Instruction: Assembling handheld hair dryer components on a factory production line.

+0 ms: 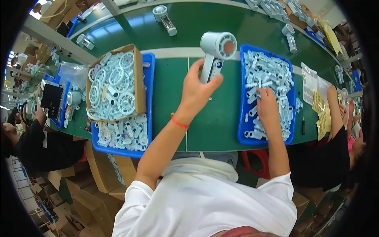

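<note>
My left hand is closed around the handle of a pale handheld fan, held upright over the green table. The fan's round head points up and to the right, and a small dark round spot shows on its handle. My right hand reaches into the blue tray on the right, among many small light-blue plastic parts. Its fingers are bent together at the parts; whatever they pinch is hidden.
To the left, a cardboard box of ring-shaped parts rests on another blue tray. More fans lie on the green surface beyond. A dark, thin tool lies right of the right tray. People sit on both sides.
</note>
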`<control>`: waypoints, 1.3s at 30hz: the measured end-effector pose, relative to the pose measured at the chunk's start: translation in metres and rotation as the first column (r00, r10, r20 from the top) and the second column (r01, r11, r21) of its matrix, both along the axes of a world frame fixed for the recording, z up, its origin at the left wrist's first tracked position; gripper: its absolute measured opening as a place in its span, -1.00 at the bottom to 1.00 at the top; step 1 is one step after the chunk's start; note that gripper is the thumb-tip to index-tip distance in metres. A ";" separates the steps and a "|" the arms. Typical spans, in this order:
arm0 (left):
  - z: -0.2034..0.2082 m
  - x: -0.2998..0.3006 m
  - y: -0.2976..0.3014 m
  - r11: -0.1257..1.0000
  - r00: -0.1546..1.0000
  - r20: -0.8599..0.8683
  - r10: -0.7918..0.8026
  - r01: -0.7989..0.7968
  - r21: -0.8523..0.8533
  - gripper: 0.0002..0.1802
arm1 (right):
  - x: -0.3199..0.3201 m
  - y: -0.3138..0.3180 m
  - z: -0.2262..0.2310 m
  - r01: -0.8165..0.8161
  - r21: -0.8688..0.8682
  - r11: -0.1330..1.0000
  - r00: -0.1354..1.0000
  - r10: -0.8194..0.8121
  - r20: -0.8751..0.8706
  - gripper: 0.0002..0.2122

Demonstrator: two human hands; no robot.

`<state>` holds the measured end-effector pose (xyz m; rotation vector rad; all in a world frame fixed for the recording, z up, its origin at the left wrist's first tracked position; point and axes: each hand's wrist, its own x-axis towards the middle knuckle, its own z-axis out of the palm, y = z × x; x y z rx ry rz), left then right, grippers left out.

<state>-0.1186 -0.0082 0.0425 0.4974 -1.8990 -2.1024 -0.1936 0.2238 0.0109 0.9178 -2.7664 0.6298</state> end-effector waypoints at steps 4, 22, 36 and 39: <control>-0.010 -0.103 -0.016 0.997 0.997 -0.012 0.077 -0.077 0.025 -0.39 | -0.003 0.011 0.014 0.034 -0.170 0.985 0.999 -0.035 -0.002 -0.76; -0.048 -0.198 -0.144 0.602 0.626 0.322 0.710 -0.303 -0.739 -0.39 | 0.054 -0.066 0.014 -0.424 -0.239 0.873 0.808 0.484 0.335 -0.51; -0.014 0.097 0.015 0.924 0.978 -0.139 0.158 -0.097 0.371 -0.30 | 0.070 -0.074 0.028 0.252 -0.759 0.600 0.374 0.663 0.648 -0.69; -0.039 0.115 0.015 0.933 0.999 -0.035 0.026 -0.012 0.359 -0.24 | 0.087 -0.075 0.030 0.252 -0.683 0.686 0.380 0.578 0.722 -0.69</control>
